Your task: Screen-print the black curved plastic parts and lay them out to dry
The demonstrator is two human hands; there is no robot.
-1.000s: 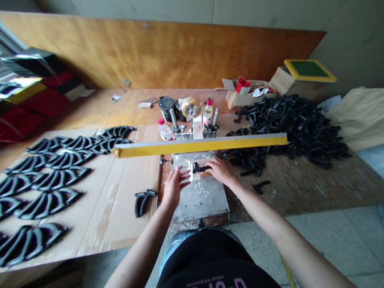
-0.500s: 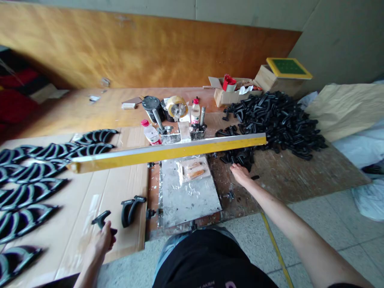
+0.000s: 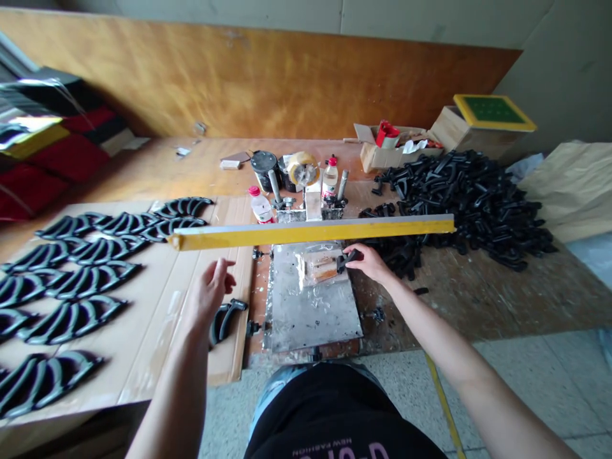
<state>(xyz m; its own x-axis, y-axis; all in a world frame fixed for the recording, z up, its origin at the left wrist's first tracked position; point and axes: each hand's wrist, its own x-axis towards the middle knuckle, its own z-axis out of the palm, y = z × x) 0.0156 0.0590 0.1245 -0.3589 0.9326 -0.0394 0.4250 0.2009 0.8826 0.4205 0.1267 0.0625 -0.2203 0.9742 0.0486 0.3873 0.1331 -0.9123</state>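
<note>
Right hand: right hand (image 3: 367, 262) at the far right edge of the metal plate (image 3: 310, 315), thumb and fingers closed on a black plastic part (image 3: 347, 259). Firm pinch, part clear of the plate as far as can be seen.
Part position: in the right hand's fingertips, sticking out on the left side of the hand, over the far right area of the plate.
Part direction: long axis near left-right, slightly slanted; free end points left and a little toward the person. Curved shape; exact contact with the plate can't be told from this view.
Left hand: left hand (image 3: 209, 294) raised left of the plate, over the cardboard sheet (image 3: 176, 338). Open, fingers spread, holding nothing.
Near left hand: two black plastic parts (image 3: 224, 322) just below it, just left of the plate, on the cardboard sheet.
Plate top: clear plastic film (image 3: 315, 268) lying near the far edge, just left of the held part.
Beyond plate: long yellow bar (image 3: 310, 231) runs across above the far edge.
Right of plate: heap of black plastic parts (image 3: 478, 213), well beyond the right hand.
Left of plate: rows of black plastic parts (image 3: 90, 274) on the cardboard sheet.
</note>
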